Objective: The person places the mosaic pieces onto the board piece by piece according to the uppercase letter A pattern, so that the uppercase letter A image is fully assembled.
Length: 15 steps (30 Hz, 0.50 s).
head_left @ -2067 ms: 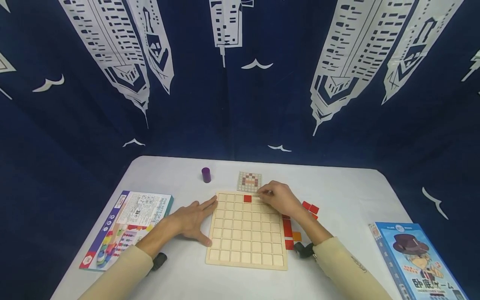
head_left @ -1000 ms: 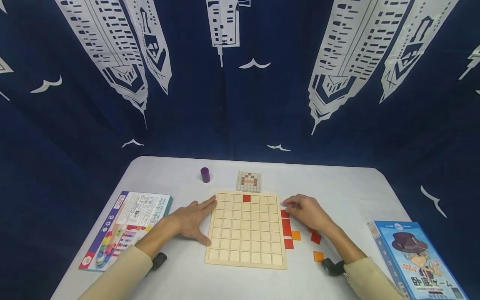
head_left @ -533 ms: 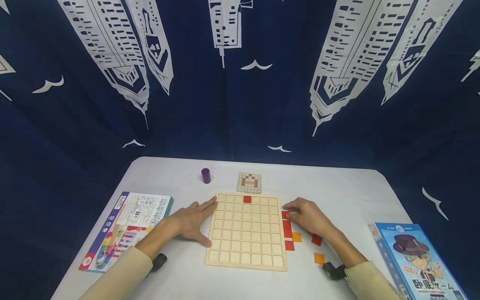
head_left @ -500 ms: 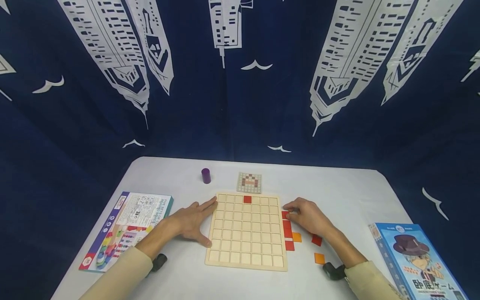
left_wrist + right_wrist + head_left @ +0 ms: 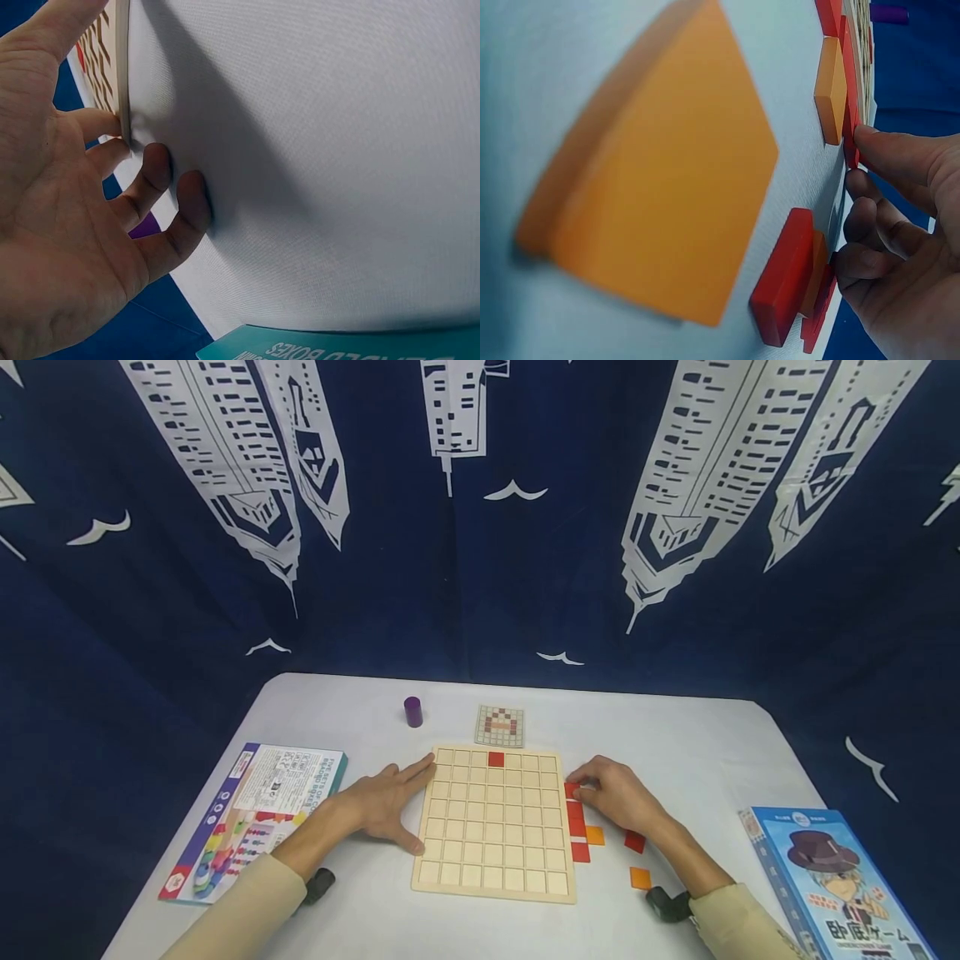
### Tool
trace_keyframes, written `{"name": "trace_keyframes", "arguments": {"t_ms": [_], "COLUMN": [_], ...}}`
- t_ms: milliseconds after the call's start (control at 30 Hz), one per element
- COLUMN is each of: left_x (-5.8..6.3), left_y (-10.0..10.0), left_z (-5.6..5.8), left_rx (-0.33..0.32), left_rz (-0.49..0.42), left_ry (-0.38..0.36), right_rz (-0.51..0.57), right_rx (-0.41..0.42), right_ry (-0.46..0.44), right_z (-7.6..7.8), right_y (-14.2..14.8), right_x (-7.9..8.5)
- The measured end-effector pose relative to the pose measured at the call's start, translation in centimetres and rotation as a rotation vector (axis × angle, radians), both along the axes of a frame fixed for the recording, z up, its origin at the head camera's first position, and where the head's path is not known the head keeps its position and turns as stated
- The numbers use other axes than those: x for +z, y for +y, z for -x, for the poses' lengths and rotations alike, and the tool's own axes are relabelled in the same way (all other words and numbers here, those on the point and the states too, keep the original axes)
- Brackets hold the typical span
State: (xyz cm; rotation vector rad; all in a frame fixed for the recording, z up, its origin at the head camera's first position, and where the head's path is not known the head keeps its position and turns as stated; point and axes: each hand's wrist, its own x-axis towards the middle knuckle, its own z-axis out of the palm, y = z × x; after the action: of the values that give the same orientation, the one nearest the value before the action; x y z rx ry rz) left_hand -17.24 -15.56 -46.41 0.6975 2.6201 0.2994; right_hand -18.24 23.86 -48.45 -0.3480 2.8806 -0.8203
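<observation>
A wooden grid board (image 5: 495, 827) lies flat on the white table, with one red square tile (image 5: 497, 760) in its far row. My left hand (image 5: 386, 802) spreads along the board's left side, thumb and fingertips at the edge. In the left wrist view, the same hand (image 5: 67, 187) has two other fingers bent over the cloth. Beyond the board's right edge, my right hand (image 5: 618, 792) pinches another red tile (image 5: 572, 791) between thumb and forefinger. The right wrist view shows the right hand (image 5: 907, 217) with thumb and forefinger at the end of this tile (image 5: 851, 154).
Several red tiles (image 5: 575, 821) line the board's right side, beside an orange tile (image 5: 595, 835). Another orange tile (image 5: 640, 878) lies nearer. A pattern card (image 5: 499, 727) and a purple cylinder (image 5: 413, 712) stand behind. Boxes lie left (image 5: 262, 818) and right (image 5: 836, 877).
My right hand has left the board's far row and moved right to the tiles beside the board, its thumb coming down onto a red tile. The left hand has stayed put.
</observation>
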Motion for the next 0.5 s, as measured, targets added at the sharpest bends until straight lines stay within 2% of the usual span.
{"name": "trace_keyframes", "arguments": {"t_ms": [500], "left_x": [0.11], "left_y": [0.06], "left_z": [-0.06], "left_rx": [-0.001], "left_rz": [-0.007], "left_ry": [0.002], "right_rz": [-0.017], "right_rx": [-0.018], "right_ry": [-0.009], "right_z": [-0.06], "right_y": [-0.09], "right_x": [0.01]}}
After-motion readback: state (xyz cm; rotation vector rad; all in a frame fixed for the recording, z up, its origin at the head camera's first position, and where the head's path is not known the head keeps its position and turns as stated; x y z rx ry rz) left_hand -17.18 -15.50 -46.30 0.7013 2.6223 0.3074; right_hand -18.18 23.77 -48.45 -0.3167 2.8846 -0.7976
